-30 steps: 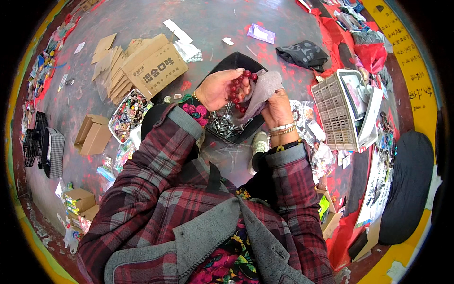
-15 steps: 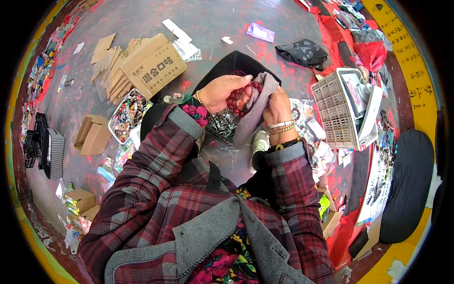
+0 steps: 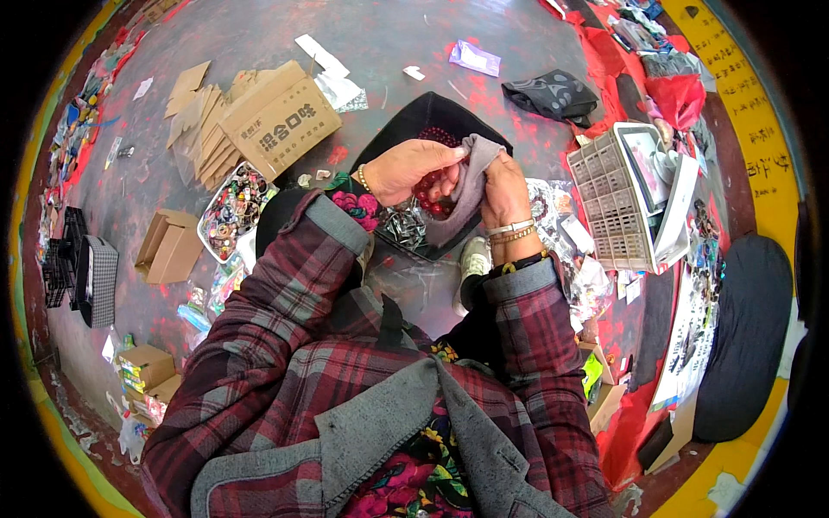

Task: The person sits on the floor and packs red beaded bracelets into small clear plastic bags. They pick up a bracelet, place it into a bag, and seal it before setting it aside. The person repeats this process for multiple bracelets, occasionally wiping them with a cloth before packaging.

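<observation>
My left hand (image 3: 404, 170) is closed around a strand of red beads (image 3: 429, 200), its thumb reaching the edge of a grey-mauve cloth (image 3: 469, 197). That cloth is gripped in my right hand (image 3: 507, 195), fingers curled behind it, and hangs down beside the beads. Part of the strand is hidden by my fingers and the cloth. Beneath both hands lies a black open bag or tray (image 3: 466, 121). More red beads (image 3: 439, 136) show in it, beyond my left hand, and a heap of small silvery packets (image 3: 404, 226) lies in its near part.
To the left are a cardboard box (image 3: 281, 121) with flattened cartons, a white tub of beaded jewellery (image 3: 226, 216) and a small open carton (image 3: 168, 247). On the right stands a beige plastic crate (image 3: 609, 207); a black bag (image 3: 553, 97) and a purple packet (image 3: 475, 59) lie farther off.
My left thumb has moved right onto the cloth's edge. The cloth's lower end has drawn up and left around the beads, covering more of them.
</observation>
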Motion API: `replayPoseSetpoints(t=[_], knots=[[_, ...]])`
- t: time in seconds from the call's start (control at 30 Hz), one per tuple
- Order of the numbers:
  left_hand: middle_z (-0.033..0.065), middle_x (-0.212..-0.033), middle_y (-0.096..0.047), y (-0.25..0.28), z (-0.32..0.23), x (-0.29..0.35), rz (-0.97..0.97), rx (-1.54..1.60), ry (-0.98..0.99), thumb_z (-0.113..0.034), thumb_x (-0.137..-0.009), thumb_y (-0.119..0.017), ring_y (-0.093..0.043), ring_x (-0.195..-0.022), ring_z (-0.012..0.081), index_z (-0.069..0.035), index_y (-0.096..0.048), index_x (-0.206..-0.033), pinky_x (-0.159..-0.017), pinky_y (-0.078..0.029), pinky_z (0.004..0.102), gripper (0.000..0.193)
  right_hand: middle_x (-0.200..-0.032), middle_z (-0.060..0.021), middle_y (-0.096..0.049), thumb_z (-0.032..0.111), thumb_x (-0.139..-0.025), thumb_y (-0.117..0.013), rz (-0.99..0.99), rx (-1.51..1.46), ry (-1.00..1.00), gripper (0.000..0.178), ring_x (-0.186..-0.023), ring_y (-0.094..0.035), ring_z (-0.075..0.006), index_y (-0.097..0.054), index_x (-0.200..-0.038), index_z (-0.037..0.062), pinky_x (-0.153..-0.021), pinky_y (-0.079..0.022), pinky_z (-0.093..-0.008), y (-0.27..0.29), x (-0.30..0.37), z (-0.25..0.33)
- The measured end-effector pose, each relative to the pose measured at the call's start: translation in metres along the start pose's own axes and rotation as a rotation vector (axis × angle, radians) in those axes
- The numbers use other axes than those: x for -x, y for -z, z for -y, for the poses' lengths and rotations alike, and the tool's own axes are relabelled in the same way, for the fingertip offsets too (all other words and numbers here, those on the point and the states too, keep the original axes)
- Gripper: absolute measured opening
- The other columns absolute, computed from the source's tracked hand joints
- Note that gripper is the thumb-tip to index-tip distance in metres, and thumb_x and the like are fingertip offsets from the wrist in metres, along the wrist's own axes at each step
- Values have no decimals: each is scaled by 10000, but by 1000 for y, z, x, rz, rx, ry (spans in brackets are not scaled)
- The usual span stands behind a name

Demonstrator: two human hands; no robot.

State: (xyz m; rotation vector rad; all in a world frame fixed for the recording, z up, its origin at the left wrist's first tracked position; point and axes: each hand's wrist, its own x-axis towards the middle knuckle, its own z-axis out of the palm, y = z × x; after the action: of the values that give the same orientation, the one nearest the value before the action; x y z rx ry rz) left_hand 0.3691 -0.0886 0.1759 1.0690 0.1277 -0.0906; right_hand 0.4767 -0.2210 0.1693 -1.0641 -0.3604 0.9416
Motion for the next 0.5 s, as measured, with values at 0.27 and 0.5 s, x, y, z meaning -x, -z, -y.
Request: replayPoseSetpoints(t=[0.27, 0.5], knots=[[35, -739, -575, 2, -4, 3, -38, 328, -118, -312, -930, -421, -520, -567, 105, -51, -556, -801, -553, -433, 240, 321, -940, -62, -600, 154, -877, -479, 31, -266, -8, 197, -844, -576, -179, -554, -1016, 36, -770, -465, -304, 1, -2, 0], [43, -684, -586, -3, -6, 4, -65, 193, -3, -319, -923, -439, -536, -563, 116, -37, -583, -790, -533, -439, 229, 343, -901, -56, -594, -25, -782, -427, 41, -47, 45, 242, -794, -579, -159, -550, -990, 0, -713, -467, -264, 6, -3, -3]])
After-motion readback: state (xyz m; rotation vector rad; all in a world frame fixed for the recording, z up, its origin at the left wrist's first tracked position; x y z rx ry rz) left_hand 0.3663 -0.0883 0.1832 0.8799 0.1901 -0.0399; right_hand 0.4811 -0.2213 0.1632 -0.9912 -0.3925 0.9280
